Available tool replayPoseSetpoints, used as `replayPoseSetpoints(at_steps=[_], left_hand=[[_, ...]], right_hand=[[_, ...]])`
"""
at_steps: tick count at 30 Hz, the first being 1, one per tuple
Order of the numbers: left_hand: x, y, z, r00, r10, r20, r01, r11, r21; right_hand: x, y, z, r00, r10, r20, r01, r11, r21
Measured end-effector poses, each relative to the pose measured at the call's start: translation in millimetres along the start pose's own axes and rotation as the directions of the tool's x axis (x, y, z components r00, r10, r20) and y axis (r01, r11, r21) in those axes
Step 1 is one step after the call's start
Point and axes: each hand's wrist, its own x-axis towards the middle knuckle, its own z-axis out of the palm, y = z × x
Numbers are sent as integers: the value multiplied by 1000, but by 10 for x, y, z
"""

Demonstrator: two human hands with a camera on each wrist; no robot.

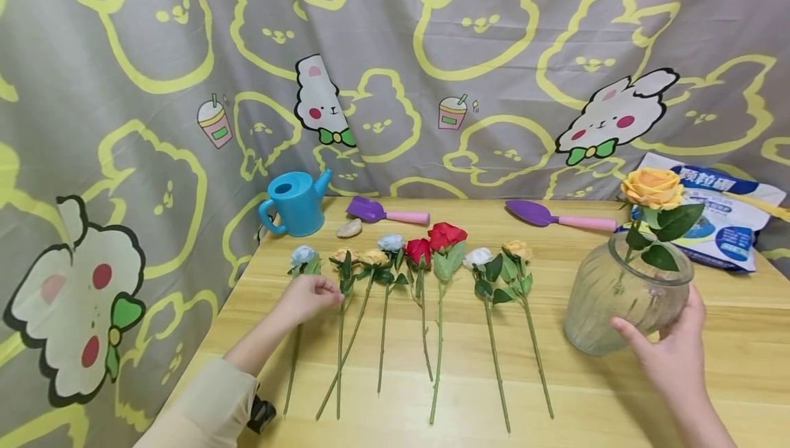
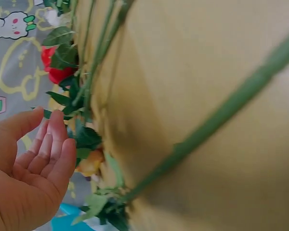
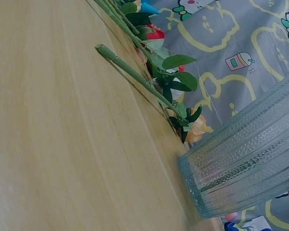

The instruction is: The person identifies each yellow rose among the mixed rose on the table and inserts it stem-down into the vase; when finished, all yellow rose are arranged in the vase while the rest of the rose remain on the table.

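My left hand (image 1: 311, 297) hovers over the stems at the left, with loosely bent fingers and nothing visible between them. Nearest to its fingertips is a peach rose (image 1: 343, 256); a light blue rose (image 1: 304, 256) lies under the wrist side. A ribbed glass vase (image 1: 607, 304), slightly tilted, is held by my right hand (image 1: 673, 348), thumb on the near side and fingers around the right. One orange-yellow rose (image 1: 652, 189) stands in the vase. Across the table lie a yellow rose (image 1: 374, 256), another blue rose (image 1: 391, 242), red roses (image 1: 447, 235), a white rose (image 1: 479, 257) and another orange rose (image 1: 517, 250).
At the back left stands a blue watering can (image 1: 297, 204), with a stone (image 1: 350, 228) and a purple shovel (image 1: 368, 210) to its right. A purple trowel (image 1: 532, 213) lies at the back. Behind the vase is a blue-and-white bag (image 1: 719, 218). A patterned curtain (image 1: 395, 36) hangs behind the table.
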Motion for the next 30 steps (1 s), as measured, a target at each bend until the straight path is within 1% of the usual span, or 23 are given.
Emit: replayPoseSetpoints(at_steps=[4,7,11,13,17,22,30], left_hand=[[-50,-86,38,1000,-1,9,1,998,59],[-65,-135,74,1000,21,22,-23,995,100],[-67,-163,129,999,41,35,-45,992,118],[-63,-168,155,998,44,44,-48,993,107],[-44,-176,199,998,19,53,-23,997,72],[-18,-190,240,998,-37,56,36,999,12],[27,-232,264,995,-89,40,92,992,-91]], right_hand=[[-1,-3,2,1000,-2,4,2,1000,2],[-12,-11,-1,1000,8,4,-8,1000,-23],[-35,-20,-12,1000,24,2,-24,997,-67],[-41,-21,-16,1000,28,3,-27,997,-73],[-40,-20,-15,1000,27,1,-27,997,-77],[-42,-21,-4,1000,29,-5,-30,996,-78],[-37,-16,6,1000,22,-3,-22,996,-87]])
